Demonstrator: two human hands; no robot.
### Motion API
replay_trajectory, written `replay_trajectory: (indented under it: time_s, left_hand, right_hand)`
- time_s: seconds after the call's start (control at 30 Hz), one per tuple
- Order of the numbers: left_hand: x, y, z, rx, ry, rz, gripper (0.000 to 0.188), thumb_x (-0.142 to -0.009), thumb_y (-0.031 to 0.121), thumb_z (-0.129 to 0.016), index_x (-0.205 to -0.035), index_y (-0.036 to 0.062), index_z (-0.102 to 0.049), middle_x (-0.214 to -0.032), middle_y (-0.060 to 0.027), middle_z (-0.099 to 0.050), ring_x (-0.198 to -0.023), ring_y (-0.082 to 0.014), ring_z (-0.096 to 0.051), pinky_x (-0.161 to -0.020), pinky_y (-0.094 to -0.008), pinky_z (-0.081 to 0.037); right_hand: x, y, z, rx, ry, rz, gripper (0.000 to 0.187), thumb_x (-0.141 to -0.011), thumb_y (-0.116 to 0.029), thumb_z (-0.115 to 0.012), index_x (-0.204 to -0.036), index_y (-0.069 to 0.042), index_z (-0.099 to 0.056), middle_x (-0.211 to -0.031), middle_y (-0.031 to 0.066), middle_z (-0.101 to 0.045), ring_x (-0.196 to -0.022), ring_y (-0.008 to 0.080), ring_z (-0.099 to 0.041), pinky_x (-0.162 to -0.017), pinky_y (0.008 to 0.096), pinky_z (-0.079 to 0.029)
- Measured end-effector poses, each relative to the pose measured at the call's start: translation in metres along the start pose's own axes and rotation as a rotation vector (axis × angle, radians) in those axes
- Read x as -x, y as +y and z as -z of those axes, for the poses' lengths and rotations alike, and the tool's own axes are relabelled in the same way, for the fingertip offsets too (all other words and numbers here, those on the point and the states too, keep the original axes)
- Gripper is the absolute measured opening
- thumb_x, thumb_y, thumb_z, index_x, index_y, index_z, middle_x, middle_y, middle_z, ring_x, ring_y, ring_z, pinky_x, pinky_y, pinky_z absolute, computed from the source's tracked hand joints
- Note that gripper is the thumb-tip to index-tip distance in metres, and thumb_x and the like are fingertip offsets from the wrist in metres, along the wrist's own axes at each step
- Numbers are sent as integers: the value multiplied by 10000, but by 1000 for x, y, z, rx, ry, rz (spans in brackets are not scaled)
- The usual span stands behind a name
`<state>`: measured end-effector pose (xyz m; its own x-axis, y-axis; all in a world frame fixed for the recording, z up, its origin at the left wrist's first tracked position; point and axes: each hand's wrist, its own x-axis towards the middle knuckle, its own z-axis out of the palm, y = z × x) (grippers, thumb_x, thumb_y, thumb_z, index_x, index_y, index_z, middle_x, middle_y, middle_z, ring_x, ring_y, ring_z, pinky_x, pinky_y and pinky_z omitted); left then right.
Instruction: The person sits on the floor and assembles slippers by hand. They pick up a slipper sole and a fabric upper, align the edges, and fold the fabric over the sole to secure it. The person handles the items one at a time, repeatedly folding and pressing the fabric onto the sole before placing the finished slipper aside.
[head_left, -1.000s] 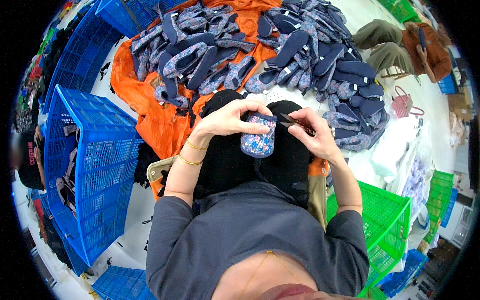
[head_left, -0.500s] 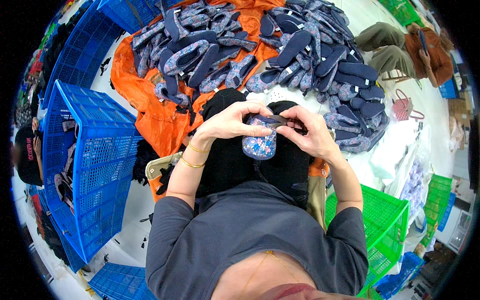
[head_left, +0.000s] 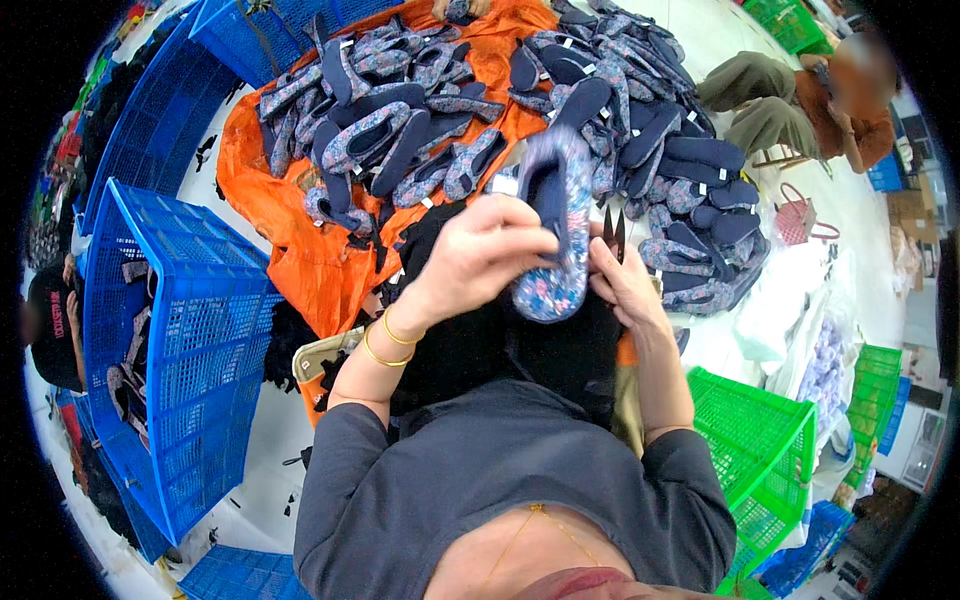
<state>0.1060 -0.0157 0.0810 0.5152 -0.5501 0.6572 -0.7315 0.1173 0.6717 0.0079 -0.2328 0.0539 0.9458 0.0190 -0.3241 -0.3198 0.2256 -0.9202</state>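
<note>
Head | left hand (head_left: pixel 488 248): grip holding floral slipper (head_left: pixel 575 222) | right hand (head_left: pixel 628 285): grip holding dark snips (head_left: pixel 619 238)

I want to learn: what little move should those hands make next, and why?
Perhaps hold the flowered slipper still: it looks blurred, as if moving, in the left hand, while the right hand holds pointed snips close beside it, blades apart.
</note>
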Motion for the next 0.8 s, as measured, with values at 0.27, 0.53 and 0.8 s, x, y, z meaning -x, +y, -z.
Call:
replay_trajectory:
  time_s: [0.27, 0.53, 0.8]
  left_hand:
    - [9, 3, -30, -252, -128, -431, 305, -703, 107, -642, -1004, 122, -688, -942, -18, -569, -859, -205, -577, -707, -329, -497]
    - [8, 6, -20, -70, -10, -85, 265, -765, 168, -753, -1008, 89, -679, -1010, -46, -601, -937, -232, -568, -840, -378, -437]
    - [6, -5, -9, -23, 139, 94, 102, -847, 20, -650, -948, 21, -667, -991, -86, -656, -970, -226, -603, -881, -338, -449]
  right_hand:
    - [-11, 28, -27, -573, -85, 68, 822, -920, -691, -288, -1372, -22, -442, -1274, 141, -578, -1130, 242, -591, -940, 371, -504]
    - [-24, 48, -14, -908, -222, 84, 788, -958, -645, -243, -1342, 9, -459, -1219, 205, -595, -1080, 282, -617, -944, 402, -510]
    - [-26, 33, -24, -847, -230, 40, 830, -941, -677, -196, -1288, 17, -488, -987, 231, -629, -756, 323, -625, -697, 397, -514]
